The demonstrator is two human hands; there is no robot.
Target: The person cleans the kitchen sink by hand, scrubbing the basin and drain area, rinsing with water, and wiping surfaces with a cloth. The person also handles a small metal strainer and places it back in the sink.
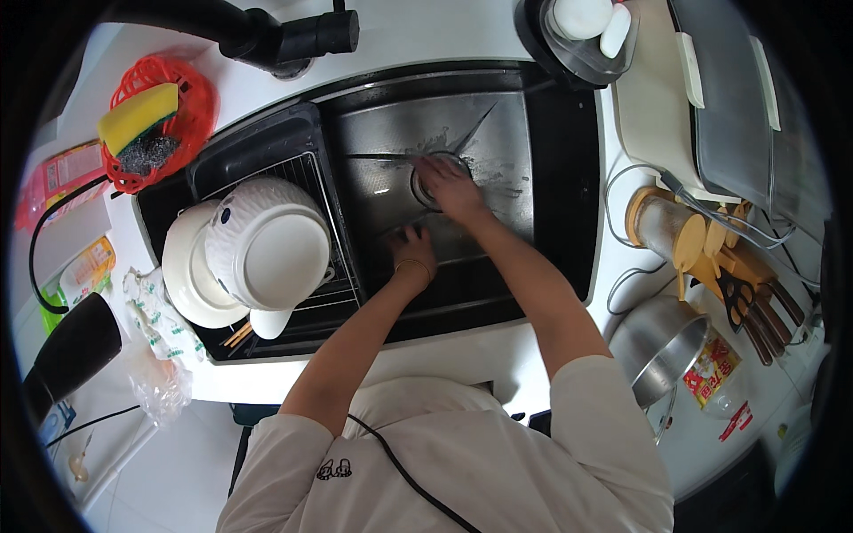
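A stainless-steel sink basin with wet patches lies in front of me. My right hand reaches over the round drain, its fingers stretched out across the drain's ring. What lies beneath those fingers is hidden. Lower and to the left, my left hand rests at the near part of the basin with its fingers apart and nothing visible in it. To the left of both hands, an upturned white bowl and other white dishes stand on a wire drying rack.
A black faucet rises behind the sink. At the back left, a red basket holds a yellow sponge and a steel scourer. On the right are a metal bowl, black scissors and several knives.
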